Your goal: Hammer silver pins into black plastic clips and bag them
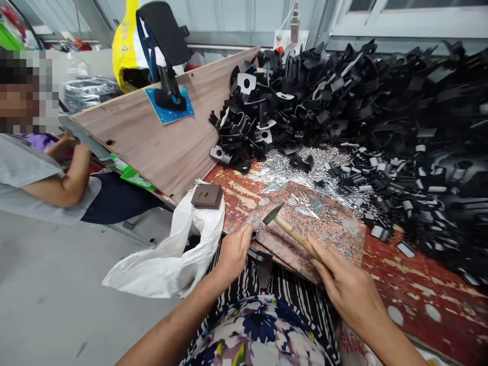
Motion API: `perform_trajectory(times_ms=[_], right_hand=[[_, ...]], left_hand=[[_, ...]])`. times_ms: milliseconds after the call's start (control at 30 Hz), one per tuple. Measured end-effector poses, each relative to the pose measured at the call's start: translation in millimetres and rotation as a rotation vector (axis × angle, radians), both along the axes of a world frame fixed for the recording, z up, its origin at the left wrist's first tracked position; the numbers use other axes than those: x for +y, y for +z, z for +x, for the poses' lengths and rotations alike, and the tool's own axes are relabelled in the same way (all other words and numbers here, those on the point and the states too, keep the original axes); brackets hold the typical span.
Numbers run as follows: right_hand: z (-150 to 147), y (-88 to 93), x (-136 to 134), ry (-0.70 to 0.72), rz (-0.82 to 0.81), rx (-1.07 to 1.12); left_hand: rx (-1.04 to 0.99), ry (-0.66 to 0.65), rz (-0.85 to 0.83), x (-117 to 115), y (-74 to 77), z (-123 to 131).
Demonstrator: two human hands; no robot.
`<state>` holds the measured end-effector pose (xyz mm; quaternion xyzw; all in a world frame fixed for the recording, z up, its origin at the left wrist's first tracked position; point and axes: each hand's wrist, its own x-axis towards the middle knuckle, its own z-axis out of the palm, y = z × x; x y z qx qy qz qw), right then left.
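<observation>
Worn red bench (419,290): right hand (343,287), grip closed round the hammer (292,233), diagonal, head up-left; left hand (235,249) pinches an indistinct black part (254,234)

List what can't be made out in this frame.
Head view only:
- Black part at left hand: mostly covered by it, shape unclear.
- Hammer handle end: inside right hand.
- Silver pins: too small to identify.
- Pile of black parts: cut off by right edge.
</observation>
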<state>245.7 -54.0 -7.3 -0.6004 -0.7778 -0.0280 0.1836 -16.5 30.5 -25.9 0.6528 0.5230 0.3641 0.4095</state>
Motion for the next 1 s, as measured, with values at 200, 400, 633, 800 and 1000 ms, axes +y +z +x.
perform_trajectory(times_ms=[200, 400, 633, 800, 1000], right_hand=[[-19.3, 15.5, 16.9, 0.027, 0.087, 0.095], [-39.1, 38.6, 15.1, 0.292, -0.294, 0.549], [86.4, 54.9, 42.5, -0.357, 0.324, 1.373], [107.7, 65.0, 109.5, -0.223, 0.144, 1.175], [50.5, 49.8, 232.7, -0.171, 0.041, 0.659]], left_hand=[[-0.252, 0.065, -0.204, -12.8, 14.1, 3.2], [-0.564, -0.090, -0.436, -21.7, 20.1, 34.4], [-0.633, -0.050, -0.449, -3.2, 2.8, 34.0], [-0.552, -0.054, -0.408, 2.2, -15.0, 31.5], [-0.492, -0.095, -0.402, 3.3, -12.1, 29.0]])
